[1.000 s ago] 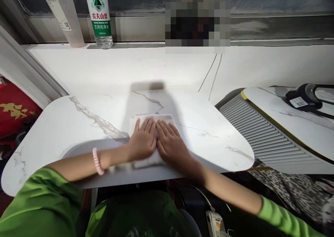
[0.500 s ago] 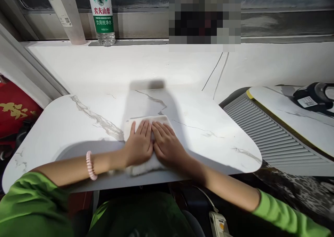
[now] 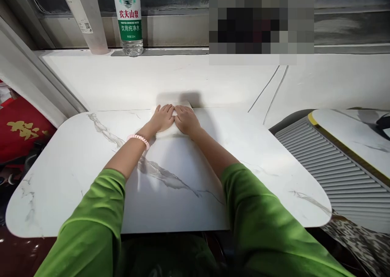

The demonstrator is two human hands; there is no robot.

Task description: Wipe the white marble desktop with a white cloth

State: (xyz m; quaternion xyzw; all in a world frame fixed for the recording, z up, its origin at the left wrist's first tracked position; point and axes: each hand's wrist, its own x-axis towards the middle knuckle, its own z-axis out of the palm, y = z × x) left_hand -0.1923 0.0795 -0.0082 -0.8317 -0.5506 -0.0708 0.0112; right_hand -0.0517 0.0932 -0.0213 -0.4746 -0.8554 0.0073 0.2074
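A folded white cloth [image 3: 168, 134] lies at the far edge of a white marble-patterned table [image 3: 268, 195], against the wall. My left hand [image 3: 163, 117] rests palm down on its left half, fingers stretched out toward the wall. Beside it, my right hand [image 3: 186, 120] presses on the right half with its fingers also laid out flat. The two hands nearly touch at the thumbs. Both arms reach straight forward, and a pink coiled band [image 3: 139, 140] circles my left wrist. Much of the cloth is hidden under the hands.
On the window ledge stand a water bottle [image 3: 131, 27] with a green label and a frosted cup [image 3: 88, 21]. Two thin cables [image 3: 269, 92] run down the wall. To the right is a ribbed grey cabinet [image 3: 329, 163]; a red bag [image 3: 26, 126] sits at the left.
Both hands have slid the cloth forward, from near the front of the table to its back edge by the wall. My arms have straightened, and the view has shifted slightly.
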